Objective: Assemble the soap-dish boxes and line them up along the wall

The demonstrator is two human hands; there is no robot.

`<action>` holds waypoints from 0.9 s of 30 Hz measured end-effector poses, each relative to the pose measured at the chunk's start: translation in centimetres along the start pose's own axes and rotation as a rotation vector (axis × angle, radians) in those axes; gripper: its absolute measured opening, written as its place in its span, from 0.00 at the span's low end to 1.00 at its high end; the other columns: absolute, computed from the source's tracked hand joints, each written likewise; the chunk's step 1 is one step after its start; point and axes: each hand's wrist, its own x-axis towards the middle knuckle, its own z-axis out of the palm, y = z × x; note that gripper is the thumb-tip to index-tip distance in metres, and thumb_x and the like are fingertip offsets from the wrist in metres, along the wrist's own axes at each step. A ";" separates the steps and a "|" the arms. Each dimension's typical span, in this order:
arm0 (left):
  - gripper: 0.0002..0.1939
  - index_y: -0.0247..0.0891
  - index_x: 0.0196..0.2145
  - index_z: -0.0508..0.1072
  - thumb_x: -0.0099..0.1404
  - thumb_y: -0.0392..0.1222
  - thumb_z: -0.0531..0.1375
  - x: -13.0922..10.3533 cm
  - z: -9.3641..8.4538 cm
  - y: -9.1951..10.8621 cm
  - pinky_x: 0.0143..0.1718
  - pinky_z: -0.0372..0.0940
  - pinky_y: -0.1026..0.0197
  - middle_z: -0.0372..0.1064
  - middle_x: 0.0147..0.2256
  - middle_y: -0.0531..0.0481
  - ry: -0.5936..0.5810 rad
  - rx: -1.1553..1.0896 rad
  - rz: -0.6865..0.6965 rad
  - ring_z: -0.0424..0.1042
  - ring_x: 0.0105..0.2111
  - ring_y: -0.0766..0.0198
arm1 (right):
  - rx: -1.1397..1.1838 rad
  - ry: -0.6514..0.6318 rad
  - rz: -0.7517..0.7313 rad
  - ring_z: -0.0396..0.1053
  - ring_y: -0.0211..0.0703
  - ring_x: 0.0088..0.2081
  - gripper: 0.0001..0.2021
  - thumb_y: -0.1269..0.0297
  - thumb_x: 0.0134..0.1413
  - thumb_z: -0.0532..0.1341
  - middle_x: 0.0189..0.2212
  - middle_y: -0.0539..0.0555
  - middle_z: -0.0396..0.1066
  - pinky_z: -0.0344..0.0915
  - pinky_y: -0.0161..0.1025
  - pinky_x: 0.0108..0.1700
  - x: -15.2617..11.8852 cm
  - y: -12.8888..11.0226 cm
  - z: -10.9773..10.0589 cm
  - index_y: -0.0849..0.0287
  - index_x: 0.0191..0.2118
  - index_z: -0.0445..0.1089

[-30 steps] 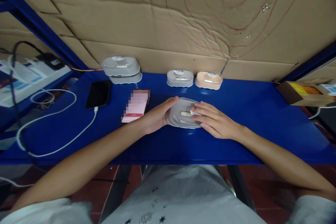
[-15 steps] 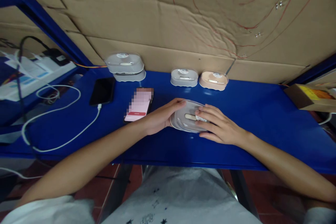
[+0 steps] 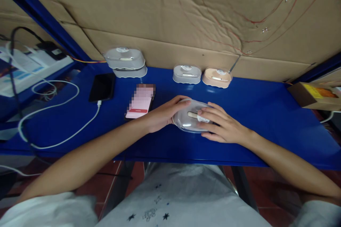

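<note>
Two hands met on one grey case with a clear domed lid [image 3: 189, 117], which lay on the blue table [image 3: 266, 113] near its front edge, just right of the phone with the pink screen [image 3: 140, 101]. The left hand [image 3: 163, 114] cupped the case's left end, thumb over the top. The right hand [image 3: 223, 127] lay on the right end, fingers spread, pressing by a white sticker [image 3: 203, 118].

Judging by that hold, the work called for steady bracing from the left while the right fingertips pressed evenly, so the smooth lid would not skid.

Hard to tell was whether the lid sat fully shut; the right palm hid that edge. Far against the cardboard stood a stacked pair of cases [image 3: 125, 62], a grey one [image 3: 187, 74] and a peach one [image 3: 217, 77]. A box [image 3: 314, 95] at right was cut off.
</note>
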 end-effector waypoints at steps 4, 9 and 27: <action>0.21 0.43 0.48 0.83 0.65 0.58 0.74 0.4 -0.1 -0.4 0.36 0.71 0.62 0.78 0.41 0.48 -0.012 -0.051 0.039 0.76 0.38 0.59 | 0.074 0.015 0.086 0.66 0.58 0.70 0.29 0.60 0.71 0.65 0.68 0.61 0.68 0.62 0.66 0.74 -0.2 0.5 0.2 0.49 0.73 0.62; 0.22 0.45 0.48 0.83 0.63 0.59 0.75 0.2 0.2 -0.3 0.37 0.73 0.62 0.78 0.43 0.48 0.000 -0.037 0.034 0.77 0.39 0.59 | 0.052 0.018 0.111 0.66 0.60 0.70 0.30 0.58 0.70 0.66 0.68 0.60 0.68 0.65 0.66 0.71 -0.5 0.9 0.1 0.47 0.73 0.61; 0.17 0.43 0.49 0.82 0.68 0.55 0.70 1.2 -0.6 -0.8 0.38 0.74 0.60 0.81 0.45 0.46 -0.008 -0.046 -0.015 0.78 0.40 0.57 | 0.176 -0.030 0.226 0.58 0.59 0.75 0.30 0.57 0.70 0.67 0.71 0.62 0.62 0.66 0.63 0.72 0.1 0.5 0.7 0.48 0.72 0.59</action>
